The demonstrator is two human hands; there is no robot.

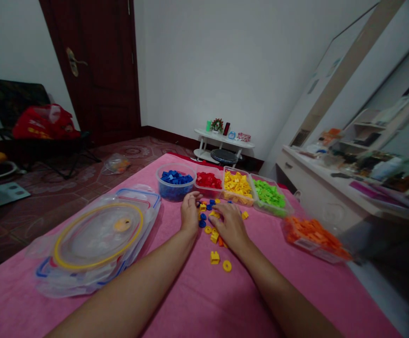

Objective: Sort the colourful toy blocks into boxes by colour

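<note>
A loose pile of small plastic building pieces lies on the pink cloth between my hands, mostly yellow and blue with some orange. My left hand [189,212] rests on its side along the pile's left edge, fingers loosely curved and apart, beside the blue wheel pieces [202,220]. Palm down, my right hand [230,220] spreads over the pile's right side; its fingers cover some pieces, and whatever is under them is hidden. Nearer to me lie a yellow block [215,257] and a yellow ring piece [227,266].
Behind the pile stand a round tub of blue pieces [176,193] and boxes of red [208,191], yellow [238,199] and green pieces [275,209]. An orange-filled box [313,245] sits at the right edge. Stacked clear lids [95,263] lie left on the pink cloth [190,300].
</note>
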